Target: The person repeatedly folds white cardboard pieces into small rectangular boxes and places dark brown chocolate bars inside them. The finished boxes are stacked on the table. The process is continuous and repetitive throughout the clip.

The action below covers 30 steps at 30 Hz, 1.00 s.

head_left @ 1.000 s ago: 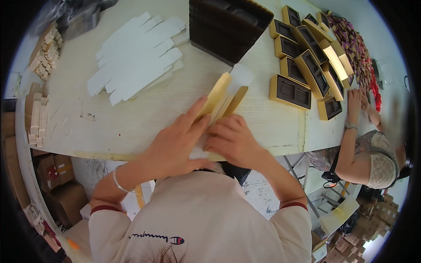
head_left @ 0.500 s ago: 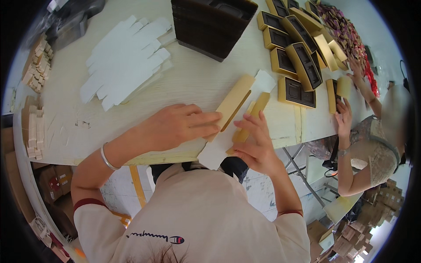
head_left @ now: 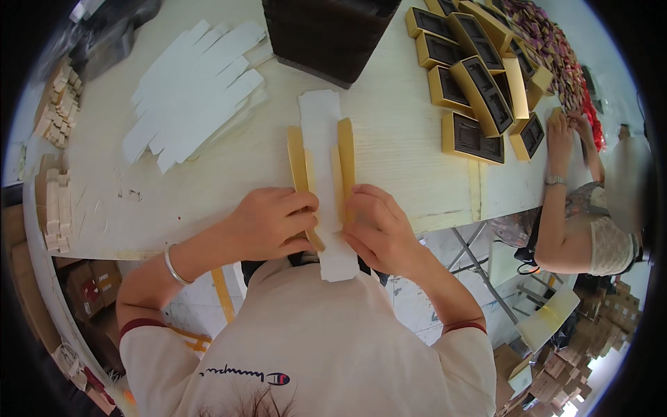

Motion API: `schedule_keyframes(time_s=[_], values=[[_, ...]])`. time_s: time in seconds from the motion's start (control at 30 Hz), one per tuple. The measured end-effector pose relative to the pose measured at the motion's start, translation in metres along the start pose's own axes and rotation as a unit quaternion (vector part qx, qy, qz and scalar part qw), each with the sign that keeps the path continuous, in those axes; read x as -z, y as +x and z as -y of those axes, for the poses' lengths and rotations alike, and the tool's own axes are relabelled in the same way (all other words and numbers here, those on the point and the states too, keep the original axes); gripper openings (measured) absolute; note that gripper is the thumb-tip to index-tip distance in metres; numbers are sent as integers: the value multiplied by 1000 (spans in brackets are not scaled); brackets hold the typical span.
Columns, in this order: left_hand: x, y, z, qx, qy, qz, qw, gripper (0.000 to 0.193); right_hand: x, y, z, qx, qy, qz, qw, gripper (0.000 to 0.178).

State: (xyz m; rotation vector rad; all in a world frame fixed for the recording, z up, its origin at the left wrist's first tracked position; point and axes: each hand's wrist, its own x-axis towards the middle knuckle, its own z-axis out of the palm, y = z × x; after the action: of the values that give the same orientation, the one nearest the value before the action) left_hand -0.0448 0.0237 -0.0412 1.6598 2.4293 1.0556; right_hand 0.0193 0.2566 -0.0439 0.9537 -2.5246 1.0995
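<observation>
at the near edge of the pale desk [head_left: 417,174], my left hand [head_left: 271,226] and right hand [head_left: 379,229] each pinch a gold flap of the flat white box blank [head_left: 321,139]; i'd judge even pressure along both creases keeps the folds square.

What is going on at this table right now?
A person presses a flat white card with gold side flaps onto the table, the left hand on one flap and the right hand on the other. A fan of white cards lies to the left, gold boxes to the right, where another person works.
</observation>
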Motion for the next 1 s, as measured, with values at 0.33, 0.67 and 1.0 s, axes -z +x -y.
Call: schedule_keyframes(time_s=[0.33,0.67,1.0], values=[[-30,9,-30,145,-38,-91,984,16,-8,1,16,-119,19,-23,992,16],[-25,20,-41,232,-170,-49,957,17,-3,-2,16,-109,-62,-12,992,16],[-23,25,-45,228,-126,-12,965,11,20,-6,4,-113,-31,31,993,15]])
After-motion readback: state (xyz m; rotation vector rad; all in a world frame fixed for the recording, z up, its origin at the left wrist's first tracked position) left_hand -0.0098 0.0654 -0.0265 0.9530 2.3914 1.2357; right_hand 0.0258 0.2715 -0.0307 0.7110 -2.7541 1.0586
